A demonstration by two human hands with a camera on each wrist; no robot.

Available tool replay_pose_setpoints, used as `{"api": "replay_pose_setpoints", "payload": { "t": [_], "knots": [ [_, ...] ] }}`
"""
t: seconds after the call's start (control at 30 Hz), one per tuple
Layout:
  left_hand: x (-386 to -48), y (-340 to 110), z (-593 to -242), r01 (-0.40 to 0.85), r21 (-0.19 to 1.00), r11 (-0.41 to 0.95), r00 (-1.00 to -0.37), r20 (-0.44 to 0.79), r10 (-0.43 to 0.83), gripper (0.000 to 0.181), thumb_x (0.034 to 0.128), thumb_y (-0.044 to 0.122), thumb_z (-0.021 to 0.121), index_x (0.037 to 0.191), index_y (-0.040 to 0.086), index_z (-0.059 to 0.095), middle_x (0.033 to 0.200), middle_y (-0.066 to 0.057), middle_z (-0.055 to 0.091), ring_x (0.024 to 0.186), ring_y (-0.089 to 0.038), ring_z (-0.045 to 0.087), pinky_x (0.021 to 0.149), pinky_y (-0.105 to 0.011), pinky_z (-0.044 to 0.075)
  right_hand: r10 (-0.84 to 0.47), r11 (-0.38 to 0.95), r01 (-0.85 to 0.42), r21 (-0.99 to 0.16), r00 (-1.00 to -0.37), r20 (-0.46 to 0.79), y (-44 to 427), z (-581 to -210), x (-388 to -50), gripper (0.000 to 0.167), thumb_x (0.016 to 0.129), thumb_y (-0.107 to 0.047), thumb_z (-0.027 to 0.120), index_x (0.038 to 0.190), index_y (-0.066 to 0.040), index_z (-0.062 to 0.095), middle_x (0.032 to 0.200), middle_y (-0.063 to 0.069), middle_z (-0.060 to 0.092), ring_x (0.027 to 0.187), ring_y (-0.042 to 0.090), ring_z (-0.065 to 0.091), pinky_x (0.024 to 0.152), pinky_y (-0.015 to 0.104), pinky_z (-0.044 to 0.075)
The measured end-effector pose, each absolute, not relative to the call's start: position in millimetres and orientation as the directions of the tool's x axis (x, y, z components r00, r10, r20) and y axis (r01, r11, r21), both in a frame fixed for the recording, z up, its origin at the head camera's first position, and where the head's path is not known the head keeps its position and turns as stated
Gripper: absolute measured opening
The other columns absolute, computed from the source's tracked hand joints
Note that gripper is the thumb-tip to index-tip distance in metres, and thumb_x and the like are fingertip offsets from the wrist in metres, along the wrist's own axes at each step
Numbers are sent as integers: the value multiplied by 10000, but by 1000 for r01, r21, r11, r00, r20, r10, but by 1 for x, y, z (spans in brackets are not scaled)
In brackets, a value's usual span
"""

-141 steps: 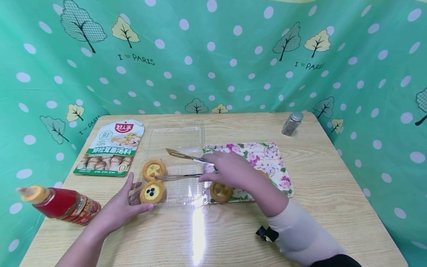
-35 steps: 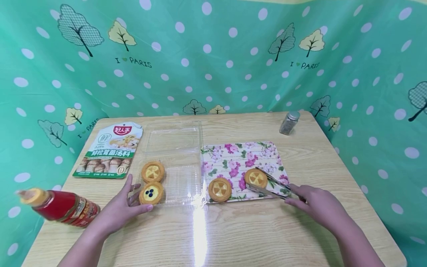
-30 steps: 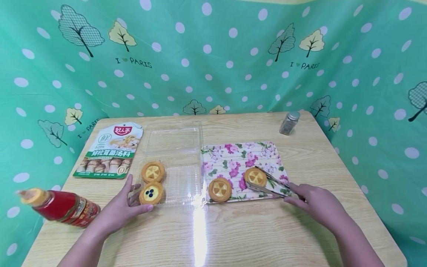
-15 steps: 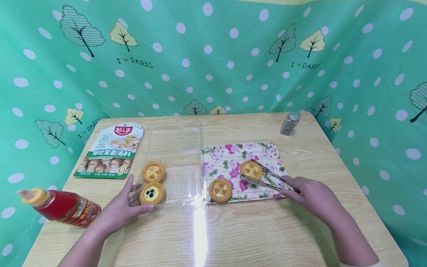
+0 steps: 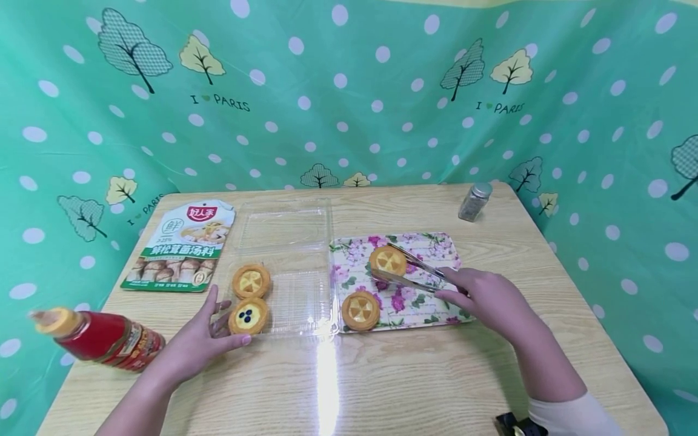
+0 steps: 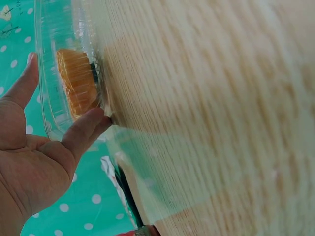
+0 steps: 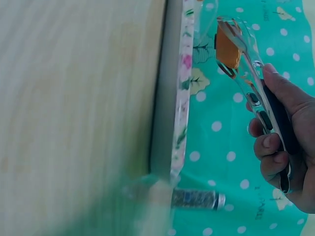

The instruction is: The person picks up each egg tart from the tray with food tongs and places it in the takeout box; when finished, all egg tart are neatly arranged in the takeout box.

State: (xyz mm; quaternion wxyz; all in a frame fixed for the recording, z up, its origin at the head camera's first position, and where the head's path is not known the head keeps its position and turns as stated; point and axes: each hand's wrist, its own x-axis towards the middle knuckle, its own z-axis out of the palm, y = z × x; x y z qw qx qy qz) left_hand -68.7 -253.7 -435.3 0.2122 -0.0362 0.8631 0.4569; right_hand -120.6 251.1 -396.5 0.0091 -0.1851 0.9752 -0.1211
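My right hand (image 5: 480,297) grips metal tongs (image 5: 417,263), whose arms hold a round egg tart (image 5: 388,261) above the floral tray (image 5: 431,309). In the right wrist view that tart (image 7: 228,46) is between the tong tips, clear of the tray, with the fingers of my right hand (image 7: 285,132) curled round the handle. Another tart (image 5: 360,310) lies at the tray's left front corner. My left hand (image 5: 199,345) rests with spread fingers at the left edge of the clear plastic box (image 5: 300,303), where two tarts lie, one plain (image 5: 251,281) and one with blueberries (image 5: 248,315).
Behind the box's base, its clear lid (image 5: 283,227) lies folded back. A mushroom soup packet (image 5: 180,245) is at the back left, a red sauce bottle (image 5: 109,339) at the left edge near my left forearm. A small spice jar (image 5: 475,202) stands at the back right.
The tart held in the tongs has moved left and toward the back of the tray, and my right hand has moved the same way. My left hand has kept its place on the box.
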Motion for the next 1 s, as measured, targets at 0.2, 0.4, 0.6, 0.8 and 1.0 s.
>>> {"api": "replay_pose_setpoints", "payload": {
  "t": [0.2, 0.4, 0.6, 0.8, 1.0],
  "knots": [
    [-68, -255, -437, -240, 779, 579, -912, -385, 141, 1326, 804, 402, 794, 1493, 158, -313, 1577, -340, 114, 1403, -515, 261, 1080, -504, 385, -388, 891, -378, -253, -922, 12, 230, -391, -132, 617, 924, -555, 586, 1356, -115, 607, 1285, 158, 654, 1180, 373, 618, 994, 565, 506],
    [-69, -255, -438, -245, 781, 574, -910, -389, 141, 1322, 808, 395, 793, 1495, 158, -311, 1576, -342, 120, 1405, -513, 259, 1077, -495, 394, -427, 872, -419, -253, -904, 27, 209, -388, -144, 622, 922, -555, 588, 1375, -128, 590, 1306, 137, 645, 1193, 343, 618, 1009, 539, 507],
    [-69, -254, -437, -240, 775, 584, -911, -387, 139, 1326, 803, 405, 794, 1494, 153, -310, 1574, -341, 132, 1401, -511, 270, 1074, -493, 397, -454, 855, -443, -271, -891, 24, 193, -385, -151, 622, 913, -555, 600, 1379, -142, 584, 1328, 123, 631, 1217, 330, 604, 1029, 522, 500],
    [-69, -254, -435, -234, 778, 583, -912, -383, 144, 1320, 809, 402, 790, 1493, 155, -312, 1572, -347, 127, 1399, -520, 262, 1073, -498, 394, -496, 835, -489, -254, -867, 40, 176, -382, -155, 583, 925, -554, 586, 1355, -160, 611, 1312, 101, 646, 1202, 316, 618, 1020, 507, 513],
    [-69, -254, -437, -240, 780, 578, -909, -390, 147, 1324, 806, 413, 790, 1495, 152, -310, 1573, -347, 125, 1403, -519, 257, 1077, -499, 391, -551, 803, -542, -246, -834, 38, 160, -384, -160, 592, 930, -563, 567, 1378, -177, 590, 1282, 94, 665, 1163, 298, 644, 1001, 482, 532]
  ]
}}
